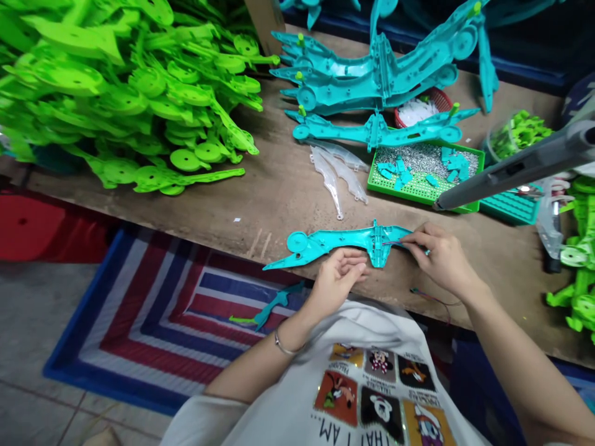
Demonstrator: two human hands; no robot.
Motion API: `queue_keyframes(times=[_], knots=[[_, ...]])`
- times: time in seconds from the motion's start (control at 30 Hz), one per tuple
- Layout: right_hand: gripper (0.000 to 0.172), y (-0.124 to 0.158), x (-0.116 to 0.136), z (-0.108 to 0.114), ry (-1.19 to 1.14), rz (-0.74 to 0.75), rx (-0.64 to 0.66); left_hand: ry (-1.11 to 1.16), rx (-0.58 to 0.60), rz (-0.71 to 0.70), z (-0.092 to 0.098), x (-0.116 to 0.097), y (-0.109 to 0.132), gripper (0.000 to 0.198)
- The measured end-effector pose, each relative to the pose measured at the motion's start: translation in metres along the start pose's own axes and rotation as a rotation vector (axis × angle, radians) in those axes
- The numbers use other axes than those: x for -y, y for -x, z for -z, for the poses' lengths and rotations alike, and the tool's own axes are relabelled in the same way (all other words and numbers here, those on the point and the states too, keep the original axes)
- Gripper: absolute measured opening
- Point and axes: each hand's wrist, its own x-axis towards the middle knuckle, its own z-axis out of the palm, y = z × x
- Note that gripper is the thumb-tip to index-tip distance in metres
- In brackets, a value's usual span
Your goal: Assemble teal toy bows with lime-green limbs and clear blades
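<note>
You worked at a worn wooden bench (pixel 279 186), scuffed and chipped along its near edge. On the floor below it lay a red, white and blue striped mat (pixel 162 303), with a stray teal piece (pixel 269 306) on it and grey tiles beside it. A deep heap of lime-green plastic parts (pixel 130 93) filled the bench's far left. A stack of teal shells (pixel 376 74) lay at the far middle, with clear plastic pieces (pixel 334 170) just in front of it. To the right stood a green tray (pixel 418 186) holding small silvery bits and teal clips, and a red basket (pixel 418 108) stood behind it. A grey bar (pixel 520 167) slanted in over the tray from the right edge.

The only writing you could read was on your white T-shirt (pixel 372 384). Under its cartoon panels the words "THAT" and "AM" showed upside down. The rest was cut off.

The teal shell (pixel 339 241) lay flat on the bench near the edge, directly in front of you. It was long and narrow, with a round disc at its left end, a pointed tail below that, and ribbed walls around a cross-shaped middle. Your left hand (pixel 337 279) lay palm up against its near edge with the fingers loosely curled, gripping nothing. Your right hand (pixel 439 257) rested on the shell's right end, fingertips pinched together on a thin red wire (pixel 395 242) that ran into the shell's middle.
</note>
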Motion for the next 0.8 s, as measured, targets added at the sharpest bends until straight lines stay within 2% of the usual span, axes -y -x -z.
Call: queue_keyframes(times=[0.17,0.3,0.47,0.63,0.8], knots=[[0.025,0.003,-0.008,-0.015,-0.123,-0.004,-0.063,0.252,-0.136,-0.003,-0.019,0.0,-0.002,0.047],[0.025,0.005,-0.014,-0.018,-0.199,0.019,-0.096,0.41,-0.228,0.021,-0.035,-0.009,-0.002,0.05],[0.022,0.011,-0.017,-0.016,-0.26,0.047,-0.168,0.304,-0.088,0.087,-0.042,-0.025,-0.012,0.041],[0.018,0.019,-0.013,-0.013,-0.283,0.077,-0.258,0.226,-0.095,0.083,-0.045,-0.027,-0.025,0.047],[0.018,0.021,-0.01,-0.009,-0.288,0.068,-0.221,0.289,-0.097,0.059,-0.047,-0.021,-0.031,0.042]])
